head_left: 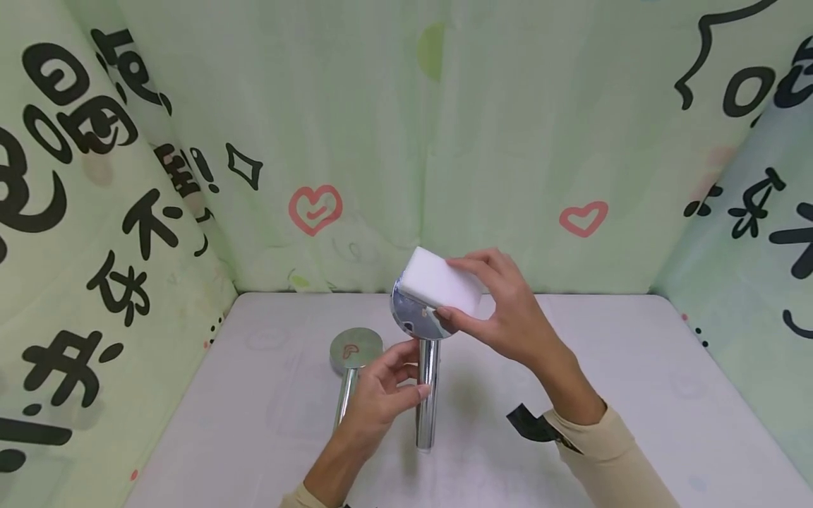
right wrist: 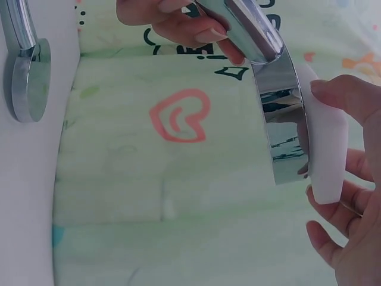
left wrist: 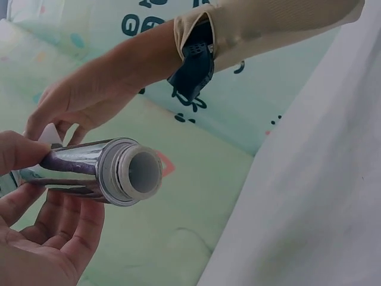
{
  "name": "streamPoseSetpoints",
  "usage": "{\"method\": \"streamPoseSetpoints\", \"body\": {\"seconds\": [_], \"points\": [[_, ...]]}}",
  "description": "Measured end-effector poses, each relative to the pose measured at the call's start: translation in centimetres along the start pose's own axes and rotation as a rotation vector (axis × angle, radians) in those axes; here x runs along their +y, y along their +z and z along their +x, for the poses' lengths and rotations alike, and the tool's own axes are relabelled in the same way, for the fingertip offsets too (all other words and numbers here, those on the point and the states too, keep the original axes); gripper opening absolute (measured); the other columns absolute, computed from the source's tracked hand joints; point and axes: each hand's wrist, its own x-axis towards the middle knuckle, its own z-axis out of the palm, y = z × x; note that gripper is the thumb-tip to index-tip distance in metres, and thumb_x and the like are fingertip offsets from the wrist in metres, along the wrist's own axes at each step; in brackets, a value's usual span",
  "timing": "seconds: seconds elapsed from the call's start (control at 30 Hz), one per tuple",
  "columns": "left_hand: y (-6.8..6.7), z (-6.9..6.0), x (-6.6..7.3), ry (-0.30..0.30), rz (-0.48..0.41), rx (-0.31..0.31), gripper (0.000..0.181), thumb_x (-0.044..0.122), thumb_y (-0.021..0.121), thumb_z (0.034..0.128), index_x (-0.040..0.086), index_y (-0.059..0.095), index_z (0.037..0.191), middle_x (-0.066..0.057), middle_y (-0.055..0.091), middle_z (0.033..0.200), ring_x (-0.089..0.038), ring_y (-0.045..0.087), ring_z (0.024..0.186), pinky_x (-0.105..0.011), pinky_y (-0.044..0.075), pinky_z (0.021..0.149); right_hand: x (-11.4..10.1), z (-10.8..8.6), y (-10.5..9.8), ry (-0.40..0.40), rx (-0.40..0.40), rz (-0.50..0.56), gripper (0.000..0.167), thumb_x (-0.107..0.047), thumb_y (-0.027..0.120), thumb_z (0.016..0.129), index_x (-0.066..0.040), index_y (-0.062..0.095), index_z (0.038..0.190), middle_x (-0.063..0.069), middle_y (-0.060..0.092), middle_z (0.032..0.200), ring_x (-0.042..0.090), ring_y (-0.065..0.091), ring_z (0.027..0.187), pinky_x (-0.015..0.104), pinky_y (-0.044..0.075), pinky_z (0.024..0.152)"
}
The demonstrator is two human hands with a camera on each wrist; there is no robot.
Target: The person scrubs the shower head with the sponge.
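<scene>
A chrome shower head [head_left: 406, 310] is held up by its handle in my left hand [head_left: 387, 388], fingers and thumb around the shiny tube. In the left wrist view the handle's threaded end [left wrist: 141, 173] points at the camera, with a white hollow core. My right hand [head_left: 508, 303] grips a white sponge block [head_left: 438, 279] by its edges. The sponge lies against the round face of the shower head, covering much of it; the right wrist view shows the sponge [right wrist: 327, 143] flat along the chrome head [right wrist: 286, 131].
A second chrome shower head [head_left: 357, 347] with a red mark lies on the white table [head_left: 286, 402], left of my left hand. Green patterned curtains [head_left: 368, 141] with black lettering and red hearts stand behind and at both sides. A black strap [head_left: 532, 425] hangs at the right cuff.
</scene>
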Motion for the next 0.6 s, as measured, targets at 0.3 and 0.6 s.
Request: {"method": "streamPoseSetpoints", "body": {"seconds": [0.3,0.6], "points": [[0.1,0.4,-0.1,-0.004,-0.094,-0.060,0.057,-0.004,0.067,0.0920,0.005,0.049,0.146,-0.015,0.053,0.132,-0.027,0.070,0.107,-0.037,0.058,0.092,-0.5,-0.4,0.5,-0.047,-0.061,-0.053,0.063,-0.029,0.088,0.078,-0.016,0.063,0.134,0.003,0.055,0.129,0.021,0.048,0.120,0.040,0.057,0.081],[-0.2,0.6,0.3,-0.044,-0.139,-0.020,0.059,0.002,0.066,0.0956,0.007,0.044,0.150,-0.021,0.055,0.137,-0.027,0.066,0.113,-0.032,0.056,0.095,-0.7,-1.5,0.7,-0.098,-0.088,-0.066,0.063,-0.027,0.087,0.077,-0.014,0.063,0.134,0.003,0.056,0.128,0.021,0.048,0.120,0.040,0.058,0.082]]}}
